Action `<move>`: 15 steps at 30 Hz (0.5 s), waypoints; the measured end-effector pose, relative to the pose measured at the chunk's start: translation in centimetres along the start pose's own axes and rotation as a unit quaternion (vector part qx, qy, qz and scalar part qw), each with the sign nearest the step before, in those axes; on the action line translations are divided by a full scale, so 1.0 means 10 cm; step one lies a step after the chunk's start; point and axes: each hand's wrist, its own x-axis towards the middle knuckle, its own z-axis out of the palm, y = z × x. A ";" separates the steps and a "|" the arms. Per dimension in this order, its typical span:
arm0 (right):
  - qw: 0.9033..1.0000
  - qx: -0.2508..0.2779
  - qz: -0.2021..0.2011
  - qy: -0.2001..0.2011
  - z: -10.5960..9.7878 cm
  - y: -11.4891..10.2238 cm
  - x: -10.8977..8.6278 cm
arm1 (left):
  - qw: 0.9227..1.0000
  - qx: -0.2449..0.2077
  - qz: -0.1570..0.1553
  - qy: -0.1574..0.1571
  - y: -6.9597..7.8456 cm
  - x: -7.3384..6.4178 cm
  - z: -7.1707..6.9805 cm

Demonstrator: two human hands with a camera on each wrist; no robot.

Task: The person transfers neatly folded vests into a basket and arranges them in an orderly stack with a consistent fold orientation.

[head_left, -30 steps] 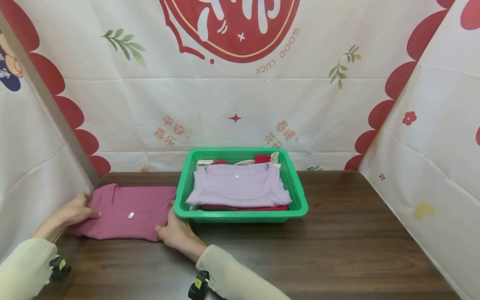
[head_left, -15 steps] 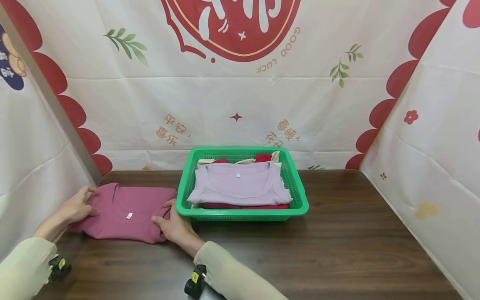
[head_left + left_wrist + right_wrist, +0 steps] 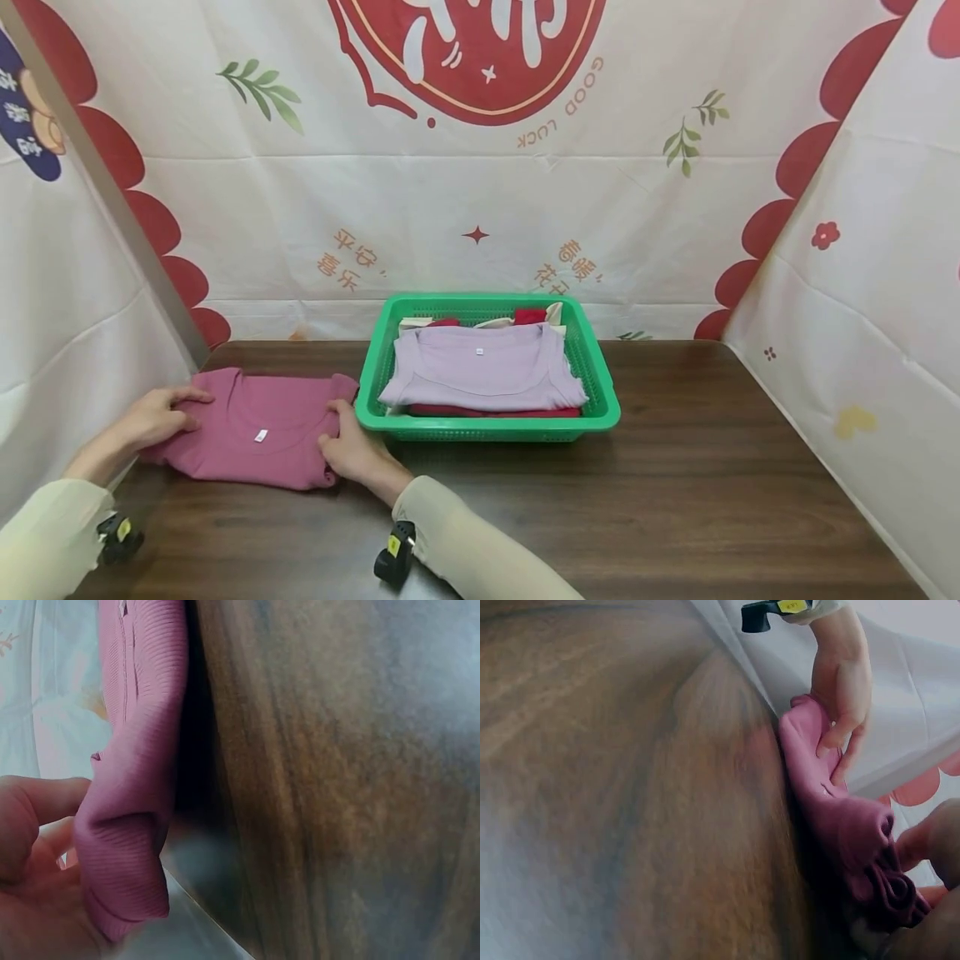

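Observation:
A folded mauve-pink shirt (image 3: 262,446) with a small white neck label lies on the left of the table. My left hand (image 3: 159,418) grips its left edge, thumb and index finger on top of the cloth. From the opposite side, my right hand (image 3: 354,446) holds the shirt's right edge between curled fingers and thumb. In the left wrist view, the left hand (image 3: 37,877) bends around the ribbed end of the shirt (image 3: 131,802). Rolled fold layers show at the shirt's end (image 3: 862,832) beside the right hand (image 3: 934,847) in the right wrist view.
A green plastic basket (image 3: 487,429) stands at the back middle, close to the shirt's right edge. Inside lie a folded lilac top (image 3: 483,375) and red and cream cloths. Printed white curtains (image 3: 480,200) surround the brown wooden table (image 3: 675,483) at the back and sides.
The left index finger now reaches further over the shirt's top. The right fingers have shifted along the right edge, which is bunched up more at its upper corner. The basket stays put.

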 end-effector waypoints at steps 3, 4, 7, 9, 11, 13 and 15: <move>0.999 -0.010 -0.031 -0.006 0.00 -0.02 -0.02 | 1.000 0.002 -0.010 0.014 0.03 -0.02 0.00; 0.999 -0.017 -0.044 -0.005 0.00 -0.04 -0.03 | 1.000 0.001 -0.015 0.019 0.04 -0.03 -0.01; 0.995 -0.040 -0.087 -0.001 -0.01 -0.09 -0.05 | 0.999 -0.004 -0.030 0.035 0.05 -0.04 0.00; 0.993 -0.056 -0.106 0.002 -0.02 -0.15 -0.07 | 0.998 -0.011 -0.038 0.048 0.05 -0.05 0.01; 0.990 -0.066 -0.124 0.004 -0.03 -0.21 -0.10 | 0.997 -0.016 -0.040 0.062 0.04 -0.06 0.02; 0.988 -0.071 -0.140 0.007 -0.05 -0.28 -0.14 | 0.996 -0.018 -0.040 0.079 0.02 -0.06 0.04; 0.986 -0.069 -0.152 0.013 -0.07 -0.35 -0.18 | 0.994 -0.021 -0.037 0.096 0.01 -0.07 0.05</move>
